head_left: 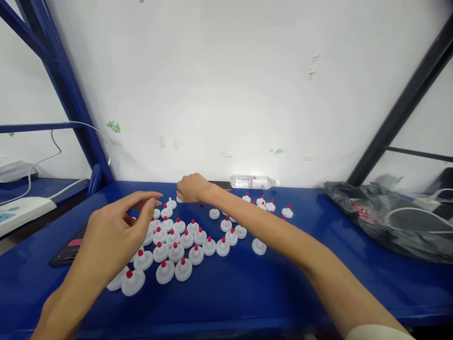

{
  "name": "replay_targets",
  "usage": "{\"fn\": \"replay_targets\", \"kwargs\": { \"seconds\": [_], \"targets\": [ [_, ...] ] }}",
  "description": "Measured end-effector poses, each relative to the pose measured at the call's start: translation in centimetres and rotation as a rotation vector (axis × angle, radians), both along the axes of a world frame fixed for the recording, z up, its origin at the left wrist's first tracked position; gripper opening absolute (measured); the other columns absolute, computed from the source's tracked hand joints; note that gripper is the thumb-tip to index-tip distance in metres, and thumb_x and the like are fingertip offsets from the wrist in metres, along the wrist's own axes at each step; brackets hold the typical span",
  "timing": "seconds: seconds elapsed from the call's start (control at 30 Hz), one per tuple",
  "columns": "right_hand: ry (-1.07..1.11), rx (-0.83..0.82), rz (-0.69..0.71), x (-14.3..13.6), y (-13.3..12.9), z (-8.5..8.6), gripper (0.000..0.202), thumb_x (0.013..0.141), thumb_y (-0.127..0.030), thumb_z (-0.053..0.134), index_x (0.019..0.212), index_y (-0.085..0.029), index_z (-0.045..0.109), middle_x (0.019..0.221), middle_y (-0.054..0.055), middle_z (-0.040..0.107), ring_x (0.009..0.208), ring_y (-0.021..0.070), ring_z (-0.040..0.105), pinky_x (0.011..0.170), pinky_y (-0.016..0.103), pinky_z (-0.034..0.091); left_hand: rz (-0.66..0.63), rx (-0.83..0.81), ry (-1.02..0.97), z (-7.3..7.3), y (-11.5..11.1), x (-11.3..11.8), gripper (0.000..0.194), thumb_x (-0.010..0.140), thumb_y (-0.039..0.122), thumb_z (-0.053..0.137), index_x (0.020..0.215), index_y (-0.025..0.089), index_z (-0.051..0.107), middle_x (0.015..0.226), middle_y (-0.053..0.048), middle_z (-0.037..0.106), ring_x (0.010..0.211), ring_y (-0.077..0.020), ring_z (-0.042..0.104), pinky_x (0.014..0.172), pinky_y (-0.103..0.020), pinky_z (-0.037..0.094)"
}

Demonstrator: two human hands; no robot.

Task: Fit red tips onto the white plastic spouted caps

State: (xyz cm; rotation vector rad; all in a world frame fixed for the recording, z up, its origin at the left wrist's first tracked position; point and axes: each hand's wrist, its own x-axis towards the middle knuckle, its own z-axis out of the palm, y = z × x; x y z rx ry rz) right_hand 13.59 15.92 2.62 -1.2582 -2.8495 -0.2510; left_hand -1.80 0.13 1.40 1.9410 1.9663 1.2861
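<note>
Many round white plastic pieces with red caps, such as the white piece [133,282] at the front left, stand on the blue table [226,297]. Over the left of this group is my left hand [120,226], thumb and fingers apart with nothing between them. My right hand [193,188] reaches to the back of the table, its fingers curled at a white piece [180,199] that is mostly hidden. Just left of it stands an uncapped white piece [171,203]. Another white piece without a red cap [259,246] lies right of the group.
A clear bottle [253,182] lies along the wall beside a dark phone [221,185]. At the right is a black plastic bag [385,226] with red caps inside. Another dark phone [67,250] lies left, near a white power strip [26,212]. Blue frame posts flank the table.
</note>
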Motion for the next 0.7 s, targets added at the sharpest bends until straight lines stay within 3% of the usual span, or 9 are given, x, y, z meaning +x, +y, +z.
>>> {"fn": "replay_targets", "kwargs": {
  "seconds": [0.07, 0.13, 0.2, 0.33, 0.4, 0.5, 0.57, 0.63, 0.7],
  "targets": [
    [0.067, 0.034, 0.030, 1.2, -1.3, 1.4, 0.035, 0.110, -0.035, 0.048, 0.105, -0.014, 0.075, 0.114, 0.018, 0.077, 0.106, 0.0290, 0.071, 0.088, 0.039, 0.052, 0.040, 0.008, 0.009, -0.1, 0.2, 0.0, 0.047, 0.090, 0.064, 0.053, 0.115, 0.034, 0.078, 0.101, 0.000, 0.084, 0.078, -0.0282, 0.078, 0.069, -0.039, 0.057],
    [0.146, 0.047, 0.075, 2.6, -3.2, 3.0, 0.044, 0.114, -0.040, 0.037, 0.102, -0.017, 0.073, 0.103, 0.012, 0.078, 0.091, 0.0231, 0.069, 0.076, 0.032, 0.045, 0.068, 0.012, 0.012, -0.1, 0.4, 0.2, 0.059, 0.086, 0.069, 0.057, 0.129, 0.033, 0.075, 0.107, -0.002, 0.084, 0.070, -0.0263, 0.075, 0.074, -0.042, 0.059],
    [0.233, 0.033, 0.146, 4.0, -5.5, 4.3, 0.050, 0.115, -0.046, 0.030, 0.095, -0.020, 0.068, 0.088, 0.004, 0.074, 0.075, 0.0156, 0.061, 0.067, 0.029, 0.037, 0.008, -0.019, -0.071, -0.1, 0.4, 0.6, 0.074, 0.081, 0.074, 0.063, 0.140, 0.029, 0.070, 0.110, -0.006, 0.084, 0.071, -0.0271, 0.075, 0.073, -0.043, 0.062],
    [0.536, -0.147, 0.302, 6.1, -9.3, 5.6, 0.047, 0.112, -0.045, 0.044, 0.075, -0.020, 0.056, 0.065, -0.004, 0.056, 0.060, 0.0105, 0.045, 0.062, 0.028, 0.029, -0.238, -0.099, -0.434, 0.4, -0.4, 1.6, 0.074, 0.071, 0.068, 0.081, 0.128, 0.022, 0.076, 0.105, -0.009, 0.085, 0.073, -0.0254, 0.076, 0.064, -0.035, 0.064],
    [0.571, -0.222, 0.310, 6.8, -9.7, 5.7, 0.051, 0.114, -0.047, 0.040, 0.076, -0.019, 0.059, 0.066, -0.003, 0.057, 0.061, 0.0103, 0.049, 0.065, 0.027, 0.032, -0.244, -0.095, -0.509, 0.7, -0.9, 2.0, 0.064, 0.071, 0.060, 0.086, 0.121, 0.021, 0.078, 0.101, -0.007, 0.085, 0.068, -0.0216, 0.074, 0.066, -0.033, 0.064],
    [0.477, -0.261, 0.185, 7.6, -8.4, 5.4, 0.056, 0.116, -0.047, 0.029, 0.088, -0.020, 0.069, 0.078, 0.000, 0.070, 0.072, 0.0117, 0.061, 0.075, 0.027, 0.040, -0.190, -0.057, -0.521, 0.9, -1.2, 2.1, 0.059, 0.070, 0.055, 0.089, 0.117, 0.022, 0.078, 0.098, -0.005, 0.085, 0.082, -0.0251, 0.078, 0.064, -0.028, 0.064],
    [0.303, -0.217, 0.005, 8.0, -6.9, 4.7, 0.043, 0.114, -0.045, 0.041, 0.097, -0.021, 0.072, 0.092, 0.002, 0.076, 0.081, 0.0137, 0.066, 0.077, 0.027, 0.043, -0.163, -0.061, -0.520, 0.6, -0.9, 1.9, 0.058, 0.066, 0.052, 0.091, 0.115, 0.022, 0.078, 0.094, -0.005, 0.085, 0.092, -0.0290, 0.080, 0.060, -0.026, 0.063],
    [0.162, -0.198, -0.141, 8.3, -5.5, 3.7, 0.023, 0.105, -0.036, 0.064, 0.097, -0.017, 0.074, 0.102, 0.008, 0.078, 0.088, 0.0185, 0.069, 0.079, 0.030, 0.048, -0.146, -0.080, -0.503, 0.3, -0.5, 1.5, 0.057, 0.064, 0.052, 0.091, 0.112, 0.024, 0.079, 0.087, -0.005, 0.084, 0.083, -0.0284, 0.080, 0.056, -0.026, 0.061],
    [0.077, -0.193, -0.227, 8.5, -4.6, 2.6, 0.018, 0.101, -0.031, 0.071, 0.108, -0.015, 0.075, 0.115, 0.011, 0.075, 0.099, 0.0227, 0.071, 0.087, 0.036, 0.055, -0.144, -0.083, -0.473, 0.0, -0.1, 1.4, 0.056, 0.065, 0.056, 0.090, 0.111, 0.026, 0.080, 0.079, -0.003, 0.082, 0.069, -0.0251, 0.078, 0.052, -0.026, 0.059]
  ]
}}
